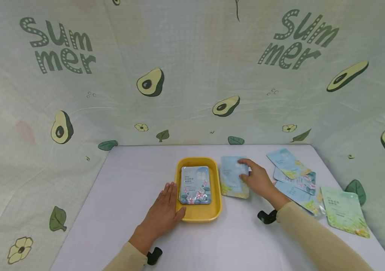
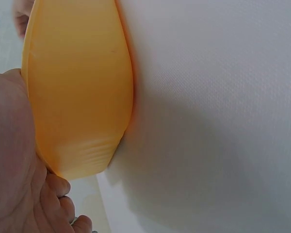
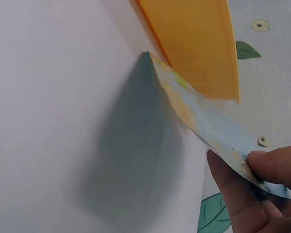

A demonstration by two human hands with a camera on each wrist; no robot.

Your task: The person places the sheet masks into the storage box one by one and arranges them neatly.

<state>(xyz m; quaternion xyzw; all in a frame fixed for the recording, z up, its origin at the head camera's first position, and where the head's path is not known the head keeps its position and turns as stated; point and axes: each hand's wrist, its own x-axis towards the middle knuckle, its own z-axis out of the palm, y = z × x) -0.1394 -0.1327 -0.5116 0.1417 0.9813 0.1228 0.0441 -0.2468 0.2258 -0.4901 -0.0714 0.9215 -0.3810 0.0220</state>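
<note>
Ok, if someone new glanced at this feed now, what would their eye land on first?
Probably the yellow tray, bright against the white table, with a flower-printed packet lying inside. Next, just right of it, the right-hand grip pinches a tilted pale blue packet. Behind, the avocado-print cloth shows big "Summer" lettering twice.

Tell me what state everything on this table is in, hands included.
Yellow plastic rectangular tray: upright, holding a packet.
Pale-blue rectangular packet with pink flowers: flat in the tray.
Pale-blue rectangular packet with yellow-green print: tilted, one edge raised.
Right hand: pinching that packet.
Left hand: against the tray's rim.
Three blue rectangular packets: overlapping.
Light-green rectangular packet: lying flat.
</note>
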